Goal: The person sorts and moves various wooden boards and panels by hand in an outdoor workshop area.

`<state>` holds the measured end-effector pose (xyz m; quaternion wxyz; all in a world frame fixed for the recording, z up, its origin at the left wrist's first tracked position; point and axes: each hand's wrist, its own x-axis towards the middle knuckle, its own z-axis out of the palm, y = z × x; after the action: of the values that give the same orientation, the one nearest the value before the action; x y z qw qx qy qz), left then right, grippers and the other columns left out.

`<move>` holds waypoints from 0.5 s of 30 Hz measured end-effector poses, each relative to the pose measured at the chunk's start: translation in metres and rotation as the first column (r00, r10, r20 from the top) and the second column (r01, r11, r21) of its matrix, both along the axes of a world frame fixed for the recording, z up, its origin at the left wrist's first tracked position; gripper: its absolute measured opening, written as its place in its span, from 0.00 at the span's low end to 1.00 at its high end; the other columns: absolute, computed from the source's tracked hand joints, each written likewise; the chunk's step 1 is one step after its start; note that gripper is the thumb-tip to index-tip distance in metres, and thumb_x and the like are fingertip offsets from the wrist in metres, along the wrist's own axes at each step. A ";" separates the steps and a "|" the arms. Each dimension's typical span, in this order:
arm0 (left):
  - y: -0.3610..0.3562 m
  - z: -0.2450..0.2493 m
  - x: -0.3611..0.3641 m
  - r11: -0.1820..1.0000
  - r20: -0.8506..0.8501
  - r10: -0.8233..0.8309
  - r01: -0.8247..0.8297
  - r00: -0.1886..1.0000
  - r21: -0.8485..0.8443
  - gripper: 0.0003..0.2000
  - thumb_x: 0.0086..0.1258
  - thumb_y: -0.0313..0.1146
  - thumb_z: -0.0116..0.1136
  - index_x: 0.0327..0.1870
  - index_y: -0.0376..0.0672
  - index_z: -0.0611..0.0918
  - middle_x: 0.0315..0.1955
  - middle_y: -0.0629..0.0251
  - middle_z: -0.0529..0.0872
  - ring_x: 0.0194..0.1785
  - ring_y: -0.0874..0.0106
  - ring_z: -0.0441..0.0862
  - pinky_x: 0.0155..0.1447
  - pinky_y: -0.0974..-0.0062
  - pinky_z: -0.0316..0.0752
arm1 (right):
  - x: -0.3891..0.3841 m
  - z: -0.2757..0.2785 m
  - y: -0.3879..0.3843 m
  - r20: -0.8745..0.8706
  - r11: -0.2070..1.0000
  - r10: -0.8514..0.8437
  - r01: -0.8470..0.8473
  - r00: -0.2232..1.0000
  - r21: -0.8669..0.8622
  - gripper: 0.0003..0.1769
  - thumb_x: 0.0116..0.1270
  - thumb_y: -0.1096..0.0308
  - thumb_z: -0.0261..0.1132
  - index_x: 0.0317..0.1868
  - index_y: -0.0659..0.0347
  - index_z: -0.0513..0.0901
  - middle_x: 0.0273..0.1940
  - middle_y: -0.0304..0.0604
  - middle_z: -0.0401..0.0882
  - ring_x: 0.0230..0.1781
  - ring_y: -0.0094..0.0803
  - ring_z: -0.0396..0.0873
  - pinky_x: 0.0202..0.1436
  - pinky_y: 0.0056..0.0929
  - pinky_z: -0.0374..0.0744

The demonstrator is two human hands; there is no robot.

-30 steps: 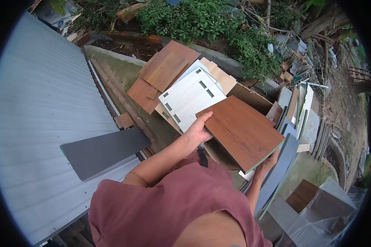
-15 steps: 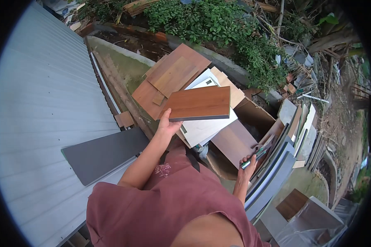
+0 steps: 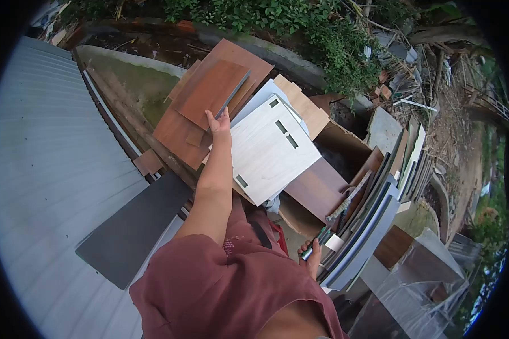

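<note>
1. The left hand [image 3: 219, 121] reaches forward and grips the small brown board [image 3: 214, 90] at its near end, close to the corner where a dark edge shows.
2. That board is over the left part of the pile, above a large brown board [image 3: 169, 131] whose surface shows around it.
3. The right hand [image 3: 311, 254] is low, near the body, its fingers curled around a green-handled tool [image 3: 324, 234]; its working end blends into the clutter behind it, so the kind of tool is hard to make out.
4. Just right of the left hand is a white slotted board [image 3: 271, 152], tilted across the middle of the pile.
5. Beyond the right hand, long narrow panels [image 3: 359, 229] stand on edge in a row, beside an open cardboard box [image 3: 341, 142].
6. On the left, a dark grey board [image 3: 134, 230] lies on a ribbed metal sheet [image 3: 56, 169].
</note>
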<state>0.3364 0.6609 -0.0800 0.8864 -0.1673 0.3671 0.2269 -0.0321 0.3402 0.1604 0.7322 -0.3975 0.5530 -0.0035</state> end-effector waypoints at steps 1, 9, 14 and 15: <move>-0.004 -0.004 -0.004 1.000 -0.012 -0.007 0.007 1.000 -0.006 0.21 0.67 0.40 0.55 0.56 0.37 0.71 0.56 0.58 0.75 0.61 0.59 0.70 0.68 0.56 0.62 | -0.004 -0.001 0.006 -0.009 1.000 -0.017 0.017 1.000 0.018 0.10 0.67 0.60 0.59 0.41 0.51 0.66 0.28 0.37 0.69 0.21 0.26 0.69 0.22 0.25 0.69; 0.015 -0.042 -0.001 0.941 -0.272 -0.282 0.209 0.920 -0.268 0.30 0.67 0.47 0.53 0.61 0.32 0.63 0.61 0.50 0.68 0.64 0.56 0.66 0.67 0.58 0.63 | 0.025 0.005 0.037 0.076 1.000 0.018 -0.019 0.997 0.010 0.13 0.66 0.59 0.60 0.46 0.52 0.68 0.28 0.37 0.68 0.22 0.26 0.68 0.24 0.26 0.69; 0.028 -0.003 -0.011 0.796 -0.154 -0.567 0.489 0.809 -0.356 0.33 0.70 0.52 0.45 0.63 0.29 0.60 0.62 0.48 0.67 0.64 0.56 0.67 0.64 0.60 0.67 | 0.036 0.001 0.036 0.095 0.998 0.052 -0.050 0.994 -0.024 0.21 0.66 0.59 0.60 0.57 0.51 0.68 0.28 0.35 0.68 0.23 0.24 0.67 0.24 0.25 0.69; 0.031 0.015 -0.012 0.684 -0.125 -0.703 0.617 0.700 -0.389 0.33 0.71 0.52 0.43 0.63 0.28 0.60 0.61 0.48 0.67 0.62 0.56 0.70 0.63 0.61 0.69 | 0.036 -0.002 0.035 0.104 0.997 0.069 -0.065 0.992 -0.047 0.23 0.66 0.59 0.61 0.59 0.50 0.67 0.28 0.35 0.67 0.23 0.24 0.67 0.24 0.24 0.69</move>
<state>0.3246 0.6917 -0.0653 0.8114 -0.1310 0.5487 -0.1531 0.0041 0.3754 0.1587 0.7515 -0.4308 0.4995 -0.0119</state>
